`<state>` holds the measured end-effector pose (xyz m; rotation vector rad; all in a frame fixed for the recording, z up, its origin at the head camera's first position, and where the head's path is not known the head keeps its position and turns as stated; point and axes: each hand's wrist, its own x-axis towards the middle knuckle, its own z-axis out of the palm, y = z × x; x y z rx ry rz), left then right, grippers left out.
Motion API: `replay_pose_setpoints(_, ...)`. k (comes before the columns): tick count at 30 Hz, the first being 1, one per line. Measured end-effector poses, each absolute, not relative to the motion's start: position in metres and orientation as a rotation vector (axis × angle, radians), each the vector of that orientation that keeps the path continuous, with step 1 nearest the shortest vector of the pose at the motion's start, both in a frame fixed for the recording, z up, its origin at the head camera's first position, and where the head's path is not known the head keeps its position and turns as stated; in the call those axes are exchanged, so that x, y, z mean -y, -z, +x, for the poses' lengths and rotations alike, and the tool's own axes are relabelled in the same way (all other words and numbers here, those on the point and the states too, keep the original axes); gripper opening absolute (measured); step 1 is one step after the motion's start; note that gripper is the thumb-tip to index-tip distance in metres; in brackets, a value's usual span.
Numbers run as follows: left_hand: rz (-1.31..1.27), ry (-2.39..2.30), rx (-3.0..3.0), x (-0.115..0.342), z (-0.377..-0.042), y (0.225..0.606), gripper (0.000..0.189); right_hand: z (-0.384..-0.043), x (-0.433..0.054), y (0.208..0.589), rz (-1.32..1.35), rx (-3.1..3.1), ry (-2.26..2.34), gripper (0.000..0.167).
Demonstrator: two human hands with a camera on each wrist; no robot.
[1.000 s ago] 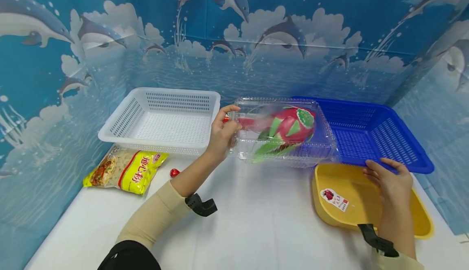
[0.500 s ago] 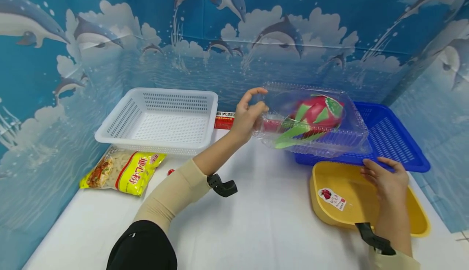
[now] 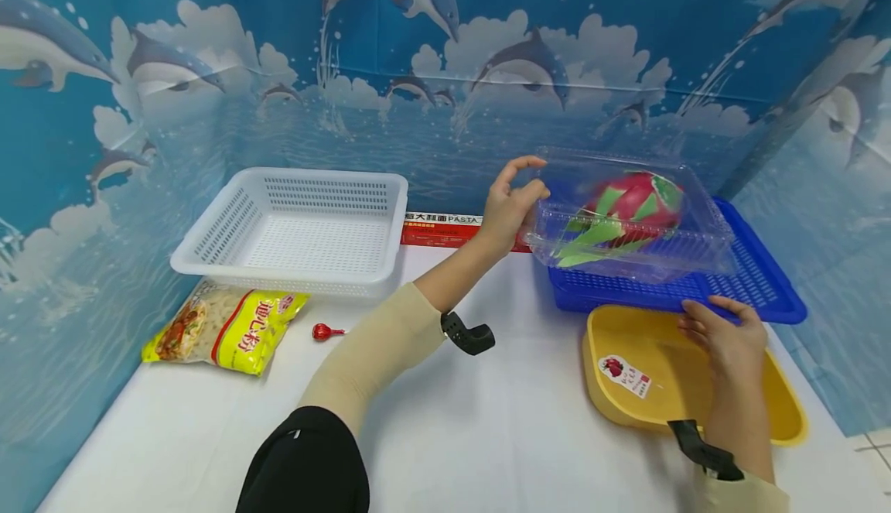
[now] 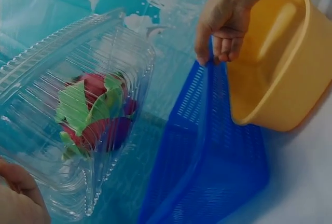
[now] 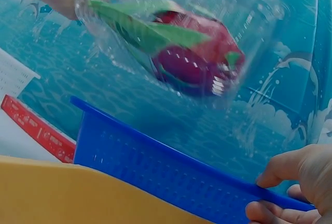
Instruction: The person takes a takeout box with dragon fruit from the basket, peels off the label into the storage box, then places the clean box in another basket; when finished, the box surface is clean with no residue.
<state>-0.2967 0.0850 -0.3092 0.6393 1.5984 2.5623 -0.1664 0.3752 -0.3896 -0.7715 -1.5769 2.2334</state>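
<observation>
A clear plastic clamshell box (image 3: 626, 215) with a pink and green dragon fruit (image 3: 629, 207) inside hangs above the blue basket (image 3: 759, 281). My left hand (image 3: 511, 207) grips the box by its left end. In the left wrist view the box (image 4: 67, 115) is above the basket (image 4: 207, 156). My right hand (image 3: 724, 335) holds the near rim of the blue basket, beside the yellow tub (image 3: 661, 389). The right wrist view shows its fingers (image 5: 298, 182) curled on the basket rim (image 5: 171, 167), with the box (image 5: 176, 42) overhead.
A white basket (image 3: 299, 227) stands at the back left. A yellow noodle packet (image 3: 226, 327) and a small red object (image 3: 323, 333) lie before it. A red pasta box (image 3: 438, 228) lies between the baskets. Blue dolphin-print walls enclose the white table (image 3: 501, 420).
My left hand has carried the clamshell box rightward and up, from the table's middle to over the blue basket. The right hand stays on the basket rim.
</observation>
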Motion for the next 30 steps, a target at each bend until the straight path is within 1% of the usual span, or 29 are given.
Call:
replay_pose_setpoints(5,0.644,-2.54,-1.657,-0.103,-0.302,0.316,0.03,-0.168,-0.374,0.391,-0.787,1.567,-2.224,0.048)
replay_pose_setpoints(9,0.613,-2.532,-1.726,-0.122,-0.299,0.321,0.031,-0.171,-0.376,0.394,-0.804,1.562,-2.187,0.045)
replay_pose_setpoints(12,0.568,-2.531,-1.771,-0.137,-0.296,0.326,0.033,-0.173,-0.382,0.4,-0.797,1.551,-2.183,0.044)
replay_pose_setpoints(20,0.388,-2.601,-1.792,-0.168,-0.3,0.342,0.029,-0.184,-0.404,0.422,-0.817,1.648,-2.126,0.049)
replay_pose_setpoints(26,0.39,-2.52,-1.907,-0.171,-0.306,0.352,0.035,-0.176,-0.385,0.404,-0.813,1.574,-2.187,0.046)
replay_pose_setpoints(30,0.395,-2.427,-2.004,-0.172,-0.308,0.358,0.036,-0.169,-0.375,0.393,-0.808,1.561,-2.19,0.044)
